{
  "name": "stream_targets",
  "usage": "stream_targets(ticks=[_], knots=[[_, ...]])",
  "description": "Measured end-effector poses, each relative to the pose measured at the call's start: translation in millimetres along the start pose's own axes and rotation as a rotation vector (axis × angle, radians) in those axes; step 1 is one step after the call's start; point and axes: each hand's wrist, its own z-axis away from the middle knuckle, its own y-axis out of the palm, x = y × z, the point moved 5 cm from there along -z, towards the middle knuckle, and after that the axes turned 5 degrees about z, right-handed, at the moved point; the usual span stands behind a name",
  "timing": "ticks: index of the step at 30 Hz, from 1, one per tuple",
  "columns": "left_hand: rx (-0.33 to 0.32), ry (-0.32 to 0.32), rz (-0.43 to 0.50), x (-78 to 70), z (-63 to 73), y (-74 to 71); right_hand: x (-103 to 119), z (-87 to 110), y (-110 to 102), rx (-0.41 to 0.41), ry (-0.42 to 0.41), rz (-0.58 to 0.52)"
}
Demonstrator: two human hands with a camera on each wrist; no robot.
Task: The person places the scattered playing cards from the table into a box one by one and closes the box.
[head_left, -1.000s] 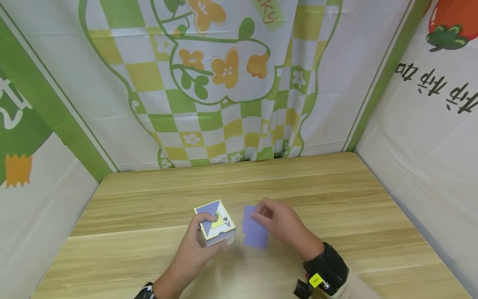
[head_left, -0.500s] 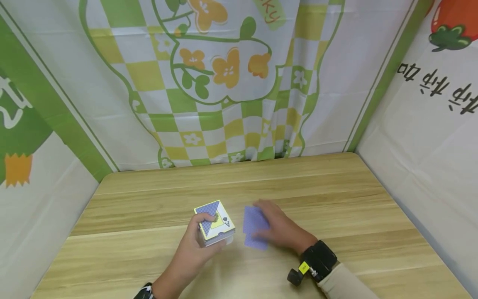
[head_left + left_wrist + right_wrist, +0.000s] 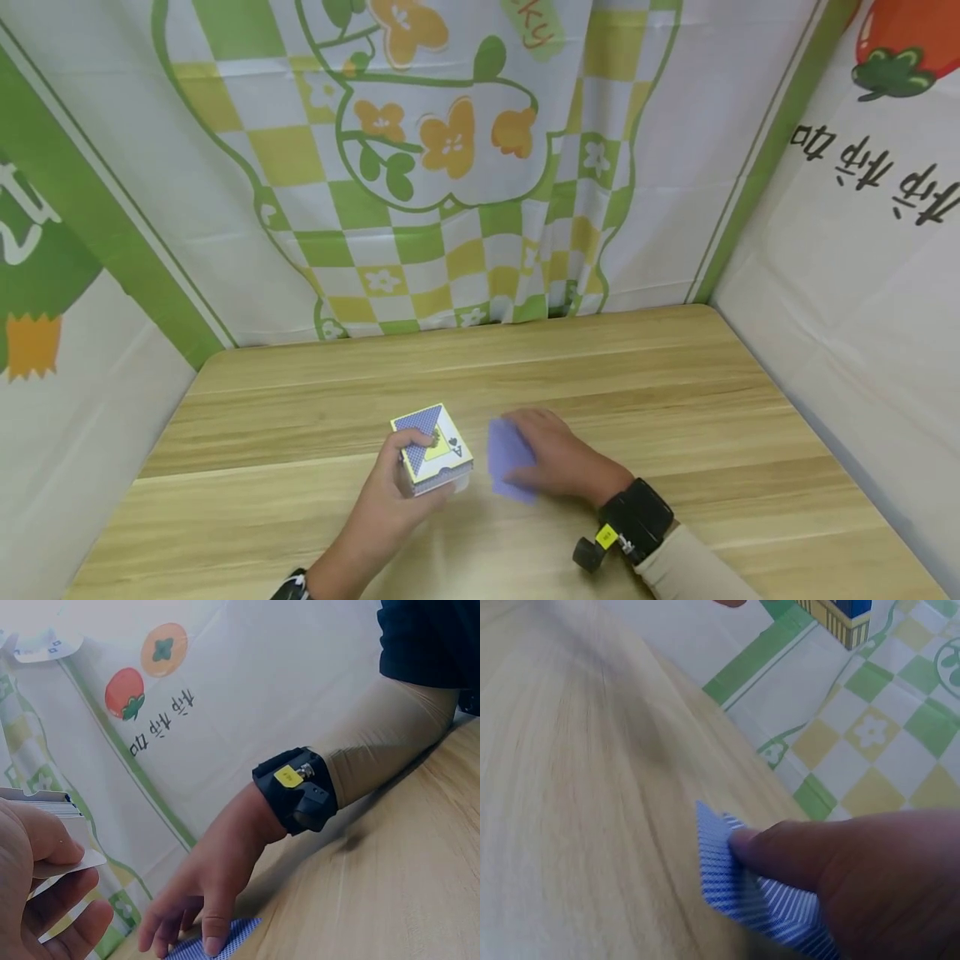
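My left hand (image 3: 378,504) holds a playing card box (image 3: 453,454) above the table, thumb across its blue, white and yellow top face. A white flap (image 3: 90,860) juts from the box near my fingers in the left wrist view. To the right, my right hand (image 3: 564,458) bends over blue-backed playing cards (image 3: 507,454) on the table. Its thumb (image 3: 780,855) presses the near edge of the cards, which overlap unevenly in the right wrist view. The other fingers reach the far edge; their tips are partly hidden. How many cards there are cannot be told.
The wood-grain table (image 3: 300,400) stretches around both hands. Behind it hangs a green and yellow checked cloth (image 3: 450,250), and a white printed cloth (image 3: 847,292) closes the right side. A black camera band (image 3: 637,521) sits on the right wrist.
My right hand went from raised, bunched fingers over the cards to spanning them with thumb and fingers. The two offset cards now look more closely lined up. The left hand stays put with the box.
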Motion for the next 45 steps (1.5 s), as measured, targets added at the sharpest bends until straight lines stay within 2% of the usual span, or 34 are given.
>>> stream_targets(ticks=[6,15,21,28,32,39,45], knots=[[0.001,-0.023,-0.007,2.5,-0.6,-1.3,6.2,1.6,-1.8,0.049,-0.004,0.063],[-0.002,-0.026,-0.008,2.9,-0.3,-0.9,14.9,5.2,-4.4,0.111,0.022,0.088],[0.010,-0.018,-0.008,2.9,-0.1,0.0,25.3,12.0,-10.3,0.191,0.009,0.158],[0.031,-0.014,-0.007,5.1,0.1,0.4,32.4,15.3,-6.8,0.261,0.023,0.228],[0.033,-0.014,-0.014,5.1,1.1,0.9,36.8,16.1,-6.9,0.276,0.010,0.267],[0.017,0.004,-0.006,2.1,1.8,3.2,36.1,17.9,-11.6,0.298,0.041,0.230],[0.013,0.007,0.000,2.0,2.3,2.8,34.6,16.7,-17.2,0.242,0.001,0.229]])
